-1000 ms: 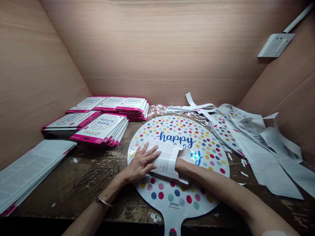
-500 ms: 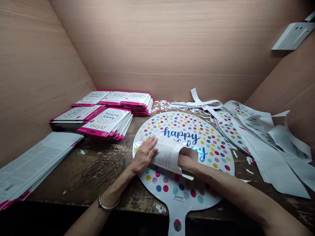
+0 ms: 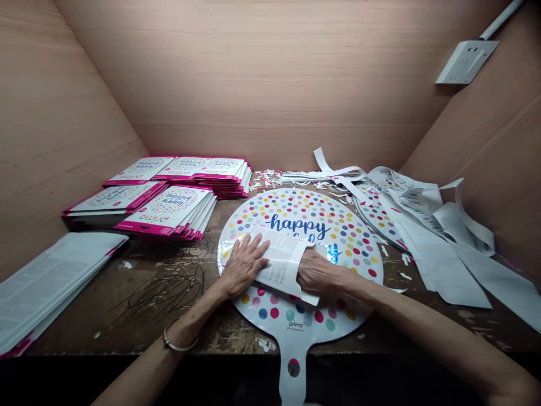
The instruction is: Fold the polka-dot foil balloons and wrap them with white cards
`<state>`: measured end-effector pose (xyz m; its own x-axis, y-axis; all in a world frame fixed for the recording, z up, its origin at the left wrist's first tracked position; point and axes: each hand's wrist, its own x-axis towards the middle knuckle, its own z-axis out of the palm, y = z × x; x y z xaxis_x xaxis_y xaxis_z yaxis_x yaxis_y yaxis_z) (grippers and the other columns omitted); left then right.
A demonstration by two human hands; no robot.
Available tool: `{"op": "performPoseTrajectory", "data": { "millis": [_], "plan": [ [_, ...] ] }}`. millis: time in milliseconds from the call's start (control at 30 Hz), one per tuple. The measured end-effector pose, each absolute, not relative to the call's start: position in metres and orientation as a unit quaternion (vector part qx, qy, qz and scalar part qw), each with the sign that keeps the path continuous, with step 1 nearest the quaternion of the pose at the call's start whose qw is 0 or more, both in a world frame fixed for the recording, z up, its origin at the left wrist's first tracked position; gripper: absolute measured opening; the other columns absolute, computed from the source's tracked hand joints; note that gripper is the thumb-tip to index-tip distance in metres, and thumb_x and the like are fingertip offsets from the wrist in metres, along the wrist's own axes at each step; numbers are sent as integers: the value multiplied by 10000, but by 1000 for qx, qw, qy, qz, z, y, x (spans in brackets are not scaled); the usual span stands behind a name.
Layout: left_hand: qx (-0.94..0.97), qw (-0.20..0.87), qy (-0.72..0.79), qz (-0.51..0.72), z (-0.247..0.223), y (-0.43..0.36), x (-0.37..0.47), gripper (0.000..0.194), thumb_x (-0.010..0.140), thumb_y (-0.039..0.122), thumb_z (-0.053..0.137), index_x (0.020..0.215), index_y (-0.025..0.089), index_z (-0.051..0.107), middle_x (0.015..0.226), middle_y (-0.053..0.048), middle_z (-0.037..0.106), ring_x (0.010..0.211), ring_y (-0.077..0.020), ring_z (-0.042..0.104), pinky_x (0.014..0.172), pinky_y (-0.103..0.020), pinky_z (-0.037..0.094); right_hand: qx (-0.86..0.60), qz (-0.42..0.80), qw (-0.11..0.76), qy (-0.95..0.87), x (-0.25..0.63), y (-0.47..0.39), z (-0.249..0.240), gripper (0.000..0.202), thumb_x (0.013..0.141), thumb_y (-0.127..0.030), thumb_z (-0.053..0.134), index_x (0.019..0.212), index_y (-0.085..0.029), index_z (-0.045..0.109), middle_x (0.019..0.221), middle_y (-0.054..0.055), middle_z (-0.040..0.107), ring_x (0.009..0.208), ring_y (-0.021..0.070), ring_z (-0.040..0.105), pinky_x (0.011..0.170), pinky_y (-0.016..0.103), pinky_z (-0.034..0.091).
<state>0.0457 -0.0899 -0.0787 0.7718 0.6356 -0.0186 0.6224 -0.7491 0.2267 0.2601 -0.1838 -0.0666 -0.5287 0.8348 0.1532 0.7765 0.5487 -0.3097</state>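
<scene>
Well left of the fingers of the left hand, by the near edge of the desk: stack of white printed sleeves, slanting away from the wearer. Left of those fingers and farther back: pink-and-white packets in several piles, front one fanned. Just left of the fingers, dark looping lines across scuffed brown wood. Bracelet round the left wrist, nearer than the fingers.

Left fingers: spread, flat on top of the card, closed round nothing.

Under and just right of them: white printed sleeve. Long axis left to right, right end slightly nearer the wearer; mouth pointing right. Left end partly covered by the left fingers.

Beneath both hands: dotted disc, neck toward the wearer and past the desk edge. "Happy" beyond the fingers; lower lettering partly blocked by sleeve and right hand.

Right hand: in the sleeve's mouth, blocking it. Fingers hidden inside; cannot tell how far spread, or whether gripping anything.

Beyond the right fingers: small scraps, then curled paper strips. Off to their right: second dotted disc, partly buried under loose white sheets. Far right, high on the wall: socket.
</scene>
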Motion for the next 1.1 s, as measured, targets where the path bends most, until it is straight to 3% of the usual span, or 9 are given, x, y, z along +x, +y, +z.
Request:
{"op": "performPoseTrajectory", "data": {
  "millis": [267, 433, 533, 700, 1100],
  "plan": [
    [955, 13, 296, 27, -70, -130, 75, 435, 899, 417, 390, 1295, 244, 443, 1413, -143, 313, 1301, -425, 178, 973, -676, 106, -575, 27, 297, -762, 295, -256, -60, 272, 898, -201, 384, 1060, -164, 598, 1160, 135, 577, 1056, 214, 550, 867, 371, 482],
    [984, 52, 157, 60, -69, -171, 100, 374, 931, 221, 317, 1276, 150, 440, 1397, -180, 322, 1325, -317, 208, 1052, -561, 150, -572, 44, 274, -772, 287, -265, -71, 248, 881, -164, 406, 927, -153, 650, 974, 110, 645, 903, 193, 596, 787, 330, 510],
    [987, 70, 130, 57, -75, -183, 108, 433, 940, 368, 301, 1278, 127, 426, 1380, -198, 345, 1321, -333, 212, 1041, -577, 153, -588, 66, 293, -751, 295, -272, -76, 255, 878, -150, 403, 907, -158, 656, 969, 96, 648, 894, 175, 600, 795, 308, 511],
    [988, 65, 140, 29, -75, -187, 114, 744, 826, 652, 306, 1299, 86, 397, 1401, -242, 277, 1321, -391, 153, 1027, -600, 102, -599, 88, 295, -739, 304, -285, -83, 271, 894, -165, 387, 930, -157, 655, 1006, 93, 640, 918, 164, 601, 835, 300, 506],
    [989, 56, 135, 23, -75, -189, 111, 768, 812, 686, 260, 1343, 139, 350, 1413, -224, 263, 1331, -384, 115, 1023, -601, 61, -590, 42, 222, -776, 300, -278, -77, 238, 878, -112, 413, 861, -121, 650, 947, 98, 647, 898, 168, 596, 810, 273, 491]
  ]
}}
